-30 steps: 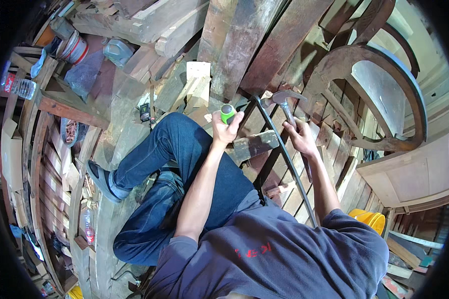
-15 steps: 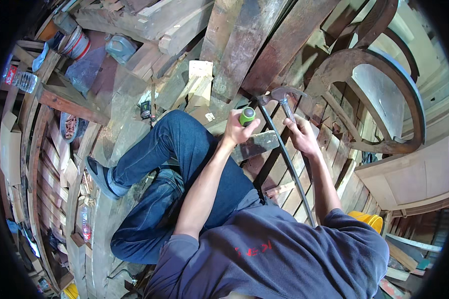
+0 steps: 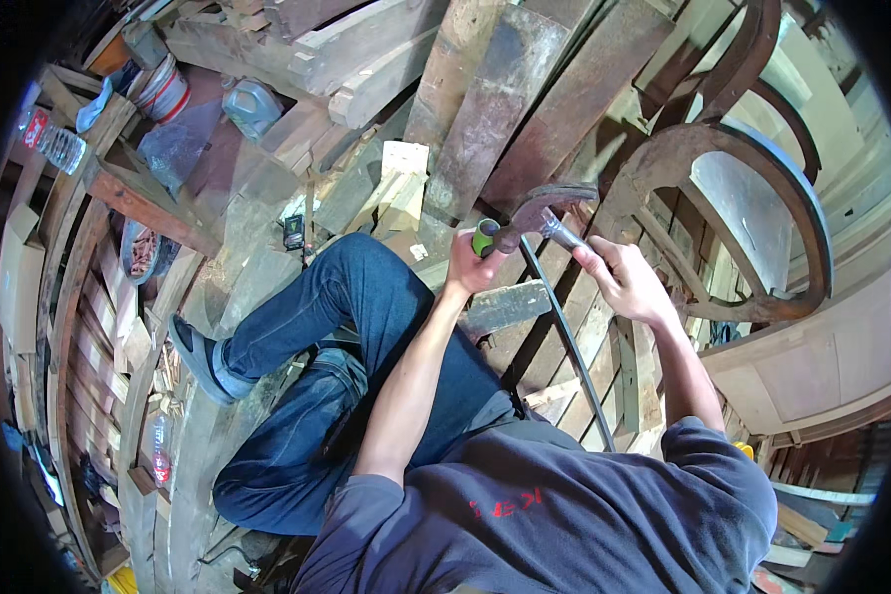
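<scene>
My left hand (image 3: 470,265) is closed round a green-handled tool (image 3: 484,238) held upright beside a long dark metal bar (image 3: 574,356). Its lower end is hidden by the hand. My right hand (image 3: 624,277) grips the hammer (image 3: 535,216), whose head is at the top of the green handle; I cannot tell whether they touch. A short worn wooden block (image 3: 505,307) lies under my hands, against the bar, beside my bent legs (image 3: 346,297) in dark jeans.
Wooden planks (image 3: 485,129) are stacked ahead. Curved wooden frames (image 3: 812,228) stand at right, with a pale panel (image 3: 802,376) below. At left are timber racks, a plastic bottle (image 3: 59,148), a white pail (image 3: 158,94), a blue-grey jug (image 3: 250,109) and wood scraps.
My right hand has swung the hammer leftward over the green handle, with its forearm raised further to the right. My left hand has shifted slightly right and down with the tool.
</scene>
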The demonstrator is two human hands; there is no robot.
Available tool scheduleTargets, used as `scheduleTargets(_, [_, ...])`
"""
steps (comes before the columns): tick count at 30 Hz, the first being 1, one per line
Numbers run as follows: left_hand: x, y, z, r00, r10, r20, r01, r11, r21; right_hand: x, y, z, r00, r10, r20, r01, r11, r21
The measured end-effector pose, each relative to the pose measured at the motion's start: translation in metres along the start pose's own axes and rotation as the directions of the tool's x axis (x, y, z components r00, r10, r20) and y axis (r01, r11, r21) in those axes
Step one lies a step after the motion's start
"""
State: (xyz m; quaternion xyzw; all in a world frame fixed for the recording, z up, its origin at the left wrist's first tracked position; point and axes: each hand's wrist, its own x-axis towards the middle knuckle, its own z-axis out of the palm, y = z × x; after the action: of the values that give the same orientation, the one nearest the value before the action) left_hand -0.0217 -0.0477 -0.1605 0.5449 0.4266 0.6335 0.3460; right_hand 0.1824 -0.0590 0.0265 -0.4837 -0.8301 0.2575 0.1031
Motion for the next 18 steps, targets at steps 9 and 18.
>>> scheduleTargets(9, [-0.004,-0.012,0.003,0.995,0.095,0.022,-0.096,0.995,0.040,0.022,-0.026,-0.029,0.972,-0.055,-0.230,0.100,0.977,0.190])
scheduleTargets(18, [-0.001,-0.009,0.000,1.000,-0.005,-0.019,0.004,0.998,-0.062,0.028,-0.023,-0.009,1.000,-0.005,0.019,0.006,1.000,-0.023])
